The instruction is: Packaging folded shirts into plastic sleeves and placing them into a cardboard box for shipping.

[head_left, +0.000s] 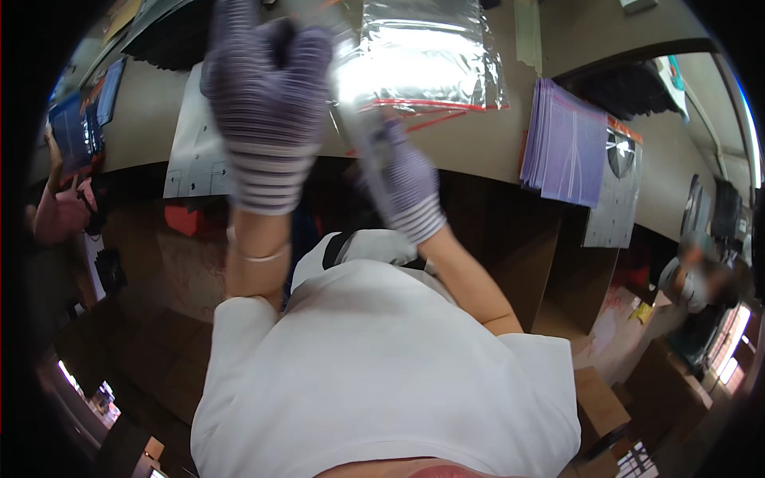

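Both my hands wear purple-and-white striped knit gloves and are raised over the near edge of the worktable. My left hand [269, 88] is curled, its fingertips turned away from view near the top; whatever it may hold is hidden. A blurred clear plastic bag [362, 119] runs slantwise between my hands. My right hand [408, 179] closes around the lower part of this bag. Just beyond, a pile of shiny clear bags with a red closure strip [430, 68] lies on the table.
A stack of purple printed sleeves [562, 143] overhangs the table edge at right, beside a grey printed sheet [613, 199]. Another pale sheet [195, 151] hangs over the edge at left. Dark stacked items [171, 36] lie far left. Cardboard boxes [510, 247] stand below; people work on both sides.
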`<state>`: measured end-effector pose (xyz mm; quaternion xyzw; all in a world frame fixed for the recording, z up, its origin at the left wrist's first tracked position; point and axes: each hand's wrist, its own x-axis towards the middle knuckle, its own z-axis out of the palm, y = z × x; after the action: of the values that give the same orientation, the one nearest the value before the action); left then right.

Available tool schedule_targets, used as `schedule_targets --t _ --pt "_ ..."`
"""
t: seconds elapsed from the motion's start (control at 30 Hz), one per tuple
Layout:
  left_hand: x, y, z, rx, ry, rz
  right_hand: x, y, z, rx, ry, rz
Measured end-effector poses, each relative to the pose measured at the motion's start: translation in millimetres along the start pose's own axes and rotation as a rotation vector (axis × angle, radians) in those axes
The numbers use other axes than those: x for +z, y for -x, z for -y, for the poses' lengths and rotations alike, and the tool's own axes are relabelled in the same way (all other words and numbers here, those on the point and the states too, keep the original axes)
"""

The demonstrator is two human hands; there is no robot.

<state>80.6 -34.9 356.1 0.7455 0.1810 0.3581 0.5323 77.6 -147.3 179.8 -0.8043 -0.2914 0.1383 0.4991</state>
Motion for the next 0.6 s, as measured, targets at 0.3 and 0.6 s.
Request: schedule_targets --t 0.3,0.6 --pt "48.4 65.3 293.3 0.073 -0.648 0.759 -130.5 115.3 -101.1 0.014 0.452 -0.619" --pt "34.2 54.8 392.6 -0.357 -0.252 0.596 -151.0 247.0 -95.6 0.381 0.134 -0.83"
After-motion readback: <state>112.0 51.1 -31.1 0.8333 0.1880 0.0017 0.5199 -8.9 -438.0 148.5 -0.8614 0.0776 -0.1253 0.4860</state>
